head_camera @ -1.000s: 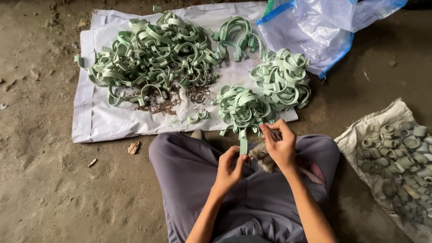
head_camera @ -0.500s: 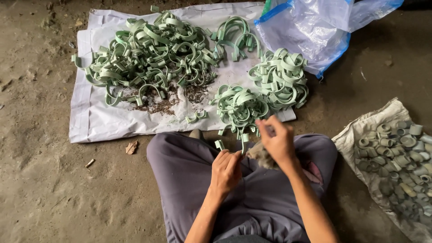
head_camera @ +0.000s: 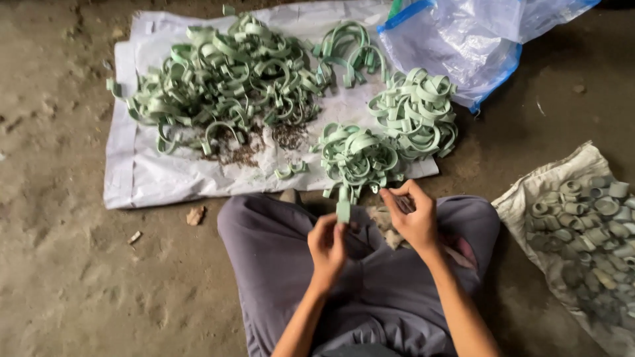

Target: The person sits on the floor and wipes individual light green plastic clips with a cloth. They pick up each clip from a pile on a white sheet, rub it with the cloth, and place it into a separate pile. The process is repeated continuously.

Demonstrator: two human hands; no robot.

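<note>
Your left hand is pinching the lower end of a green clip, fingers clamped on it, holding it upright above your lap, just in front of the near edge of the white sheet.

Going from the left: the dirt floor is lying bare except for small stone chips. On the sheet, a big loose heap of clips is spreading across the far left and middle, with dark crumbs scattered below it. A small bunch is sitting behind, then two tighter piles: the near pile just beyond your held clip, and the far pile touching it on the right.

Your right hand is hovering beside the clip, thumb and forefinger closing together on something tiny; I cannot tell what it is. A clear bag with blue edging is lying behind, and a sack of grey rings is resting at your far right.

Risks, as a judgement: your grip is on only the clip's end, so it could twist or slip into your lap. The tiny piece could drop into the folds of your trousers or the dirt and be hard to find. The near pile is sitting at the sheet's edge, so a nudge could spill it onto the floor.
</note>
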